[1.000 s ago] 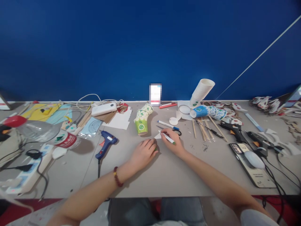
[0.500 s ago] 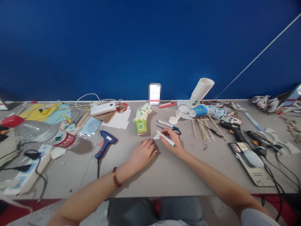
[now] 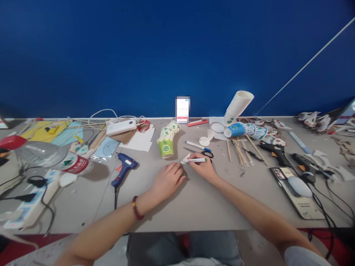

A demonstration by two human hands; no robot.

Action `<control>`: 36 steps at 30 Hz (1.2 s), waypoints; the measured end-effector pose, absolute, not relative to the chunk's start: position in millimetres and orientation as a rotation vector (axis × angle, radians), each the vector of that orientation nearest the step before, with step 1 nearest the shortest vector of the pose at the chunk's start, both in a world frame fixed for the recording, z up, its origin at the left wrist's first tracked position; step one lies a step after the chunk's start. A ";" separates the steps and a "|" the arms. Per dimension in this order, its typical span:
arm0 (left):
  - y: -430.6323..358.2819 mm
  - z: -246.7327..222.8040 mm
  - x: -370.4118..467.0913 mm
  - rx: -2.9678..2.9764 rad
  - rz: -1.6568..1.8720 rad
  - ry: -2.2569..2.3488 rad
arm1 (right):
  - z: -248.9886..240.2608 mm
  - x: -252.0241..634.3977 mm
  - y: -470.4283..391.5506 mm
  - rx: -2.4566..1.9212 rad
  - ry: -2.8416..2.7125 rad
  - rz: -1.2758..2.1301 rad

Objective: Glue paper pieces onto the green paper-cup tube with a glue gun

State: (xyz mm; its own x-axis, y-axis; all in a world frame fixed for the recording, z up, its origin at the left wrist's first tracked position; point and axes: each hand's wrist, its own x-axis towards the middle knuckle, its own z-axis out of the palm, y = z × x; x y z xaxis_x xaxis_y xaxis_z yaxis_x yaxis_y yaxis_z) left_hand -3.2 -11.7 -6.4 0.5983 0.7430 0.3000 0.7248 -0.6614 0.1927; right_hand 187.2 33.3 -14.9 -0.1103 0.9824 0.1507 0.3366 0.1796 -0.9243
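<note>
Near the middle of the grey table, my right hand (image 3: 203,166) is closed on a white marker (image 3: 197,160) with a green end. The marker lies almost level, its tip at a small white paper piece (image 3: 185,158). My left hand (image 3: 169,180) rests just left of it, fingers curled and pressed together. A small green thing (image 3: 182,174) shows at its fingertips, mostly hidden, too small to name. Behind the right hand are scissors (image 3: 207,154) with black handles and a blue-capped marker (image 3: 198,146). Green paper cups (image 3: 166,147) lie beyond the left hand.
A blue glue gun (image 3: 124,169) and a plastic bottle (image 3: 74,163) are on the left. At the right are wooden sticks (image 3: 239,152), blue cups (image 3: 235,130), a white cup stack (image 3: 239,106), dark glue guns (image 3: 276,153) and a phone (image 3: 299,207). A power strip (image 3: 36,201) sits far left.
The marker in my right hand has turned from slanting to nearly level, its tip moving down and left to the white paper. My left hand has barely moved.
</note>
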 end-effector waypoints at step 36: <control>-11.2 -9.1 -2.6 2.724 0.547 1.276 | -6.1 186.2 31.4 -1.316 -1.582 0.980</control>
